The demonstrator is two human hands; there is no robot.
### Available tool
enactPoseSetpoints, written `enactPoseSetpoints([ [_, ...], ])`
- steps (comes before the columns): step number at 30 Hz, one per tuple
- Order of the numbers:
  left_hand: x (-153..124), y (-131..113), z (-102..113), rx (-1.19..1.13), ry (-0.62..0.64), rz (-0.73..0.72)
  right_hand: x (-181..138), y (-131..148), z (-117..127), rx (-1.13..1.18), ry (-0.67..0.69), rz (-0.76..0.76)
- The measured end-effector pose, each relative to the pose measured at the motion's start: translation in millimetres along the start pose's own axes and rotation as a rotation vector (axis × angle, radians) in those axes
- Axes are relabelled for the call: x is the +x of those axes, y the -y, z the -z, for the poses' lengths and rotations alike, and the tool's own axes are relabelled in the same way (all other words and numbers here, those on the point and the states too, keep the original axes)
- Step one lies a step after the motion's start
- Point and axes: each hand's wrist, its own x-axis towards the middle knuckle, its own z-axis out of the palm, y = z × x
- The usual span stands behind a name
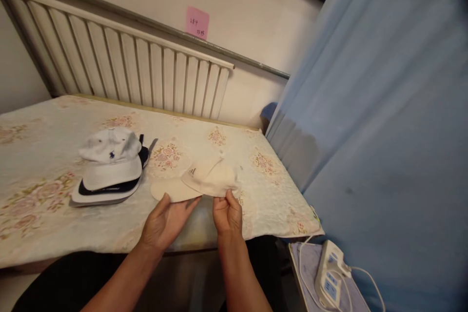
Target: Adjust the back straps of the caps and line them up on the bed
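Note:
A cream baseball cap [214, 175] is held between my two hands near the front edge of the bed, its brim pointing left. My left hand [164, 222] grips the brim from below, thumb on top and fingers hidden underneath. At the back rim of the cap, my right hand [228, 212] pinches the edge. To the left lies a stack of caps, with a white baseball cap [111, 153] on top bearing a small dark emblem. Beneath it show a black cap [109, 189] and a white brim [84, 197].
A flowered cover [204, 131] lies over the bed. Behind stands a white radiator [146, 63], with a pink note [197, 23] on the wall above. A blue curtain [365, 107] hangs at the right. Below it, a power strip [331, 278] with cords rests on a small stand.

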Motion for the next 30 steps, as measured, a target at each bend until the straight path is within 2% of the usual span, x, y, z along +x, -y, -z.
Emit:
enactPoseSetpoints([
  [4, 23.5, 3.8, 11.0, 0.087, -0.056, 0.123, 9.9, -27.2, -3.8, -0.041, 0.034, -0.011],
  [10, 55.0, -7.6, 19.9, 0.093, -0.177, 0.135, 16.1, -63.7, -5.1, -0.107, 0.061, -0.017],
  [15, 67.3, -16.8, 10.6, 0.059, -0.304, 0.152, 19.4, -67.8, -15.2, -0.137, 0.068, 0.009],
  [19, 74.9, -22.3, 7.6, 0.003, -0.298, 0.119, 29.2, -60.8, -28.2, -0.160, 0.063, 0.098],
  [22, 81.9, -28.9, 20.0, -0.029, -0.263, 0.122, 40.3, -60.8, -29.7, -0.141, 0.035, 0.125],
  [27, 90.0, -42.5, 52.8, -0.046, -0.232, 0.114, 54.6, -72.6, -19.1, -0.065, -0.063, 0.042],
  [30, 87.6, -52.1, 63.7, -0.034, -0.247, 0.107, 58.8, -77.3, -15.9, -0.069, -0.097, 0.040],
])
